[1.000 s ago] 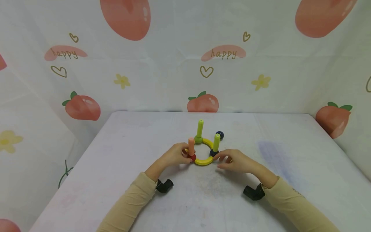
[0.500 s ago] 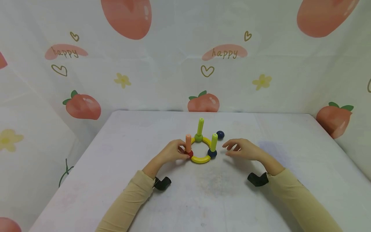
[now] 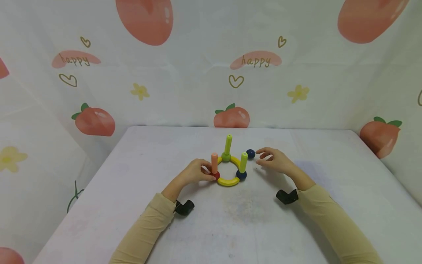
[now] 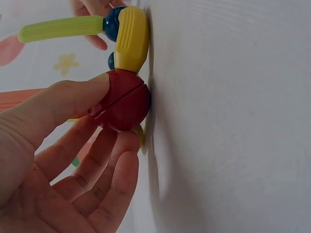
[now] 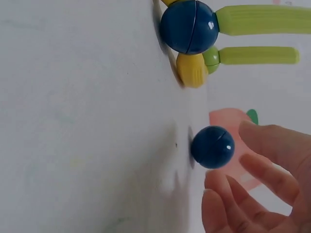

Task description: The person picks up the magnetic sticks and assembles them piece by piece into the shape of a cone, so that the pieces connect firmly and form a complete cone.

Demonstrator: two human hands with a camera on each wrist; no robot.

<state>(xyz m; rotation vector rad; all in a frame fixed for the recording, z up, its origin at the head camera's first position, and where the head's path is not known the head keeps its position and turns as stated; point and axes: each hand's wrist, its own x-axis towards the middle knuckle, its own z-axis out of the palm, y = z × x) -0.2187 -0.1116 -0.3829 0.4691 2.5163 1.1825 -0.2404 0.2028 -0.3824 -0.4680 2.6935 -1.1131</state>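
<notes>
A ring of curved yellow pieces [image 3: 228,182] joined by balls lies on the table. My left hand [image 3: 196,171] pinches its red ball [image 4: 122,102] between thumb and fingers; an orange stick [image 3: 214,163] rises from that ball. Light green sticks stand upright on the ring's green ball [image 3: 225,157] and on its dark blue ball [image 5: 189,26]. Behind the ring's right side sits a loose dark blue ball [image 5: 213,147]. My right hand [image 3: 276,160] is just right of this loose ball, fingers loosely bent and apart, holding nothing.
The white table [image 3: 230,227] carries the ring near its middle. A black wrist camera [image 3: 287,197] hangs under the right forearm, and another [image 3: 184,208] under the left. A patterned cloth [image 3: 184,66] hangs behind the table's far edge.
My right hand has left the ring's dark blue ball, moving right and then farther back to the loose ball. The left hand keeps its pinch; the ring has shifted slightly left.
</notes>
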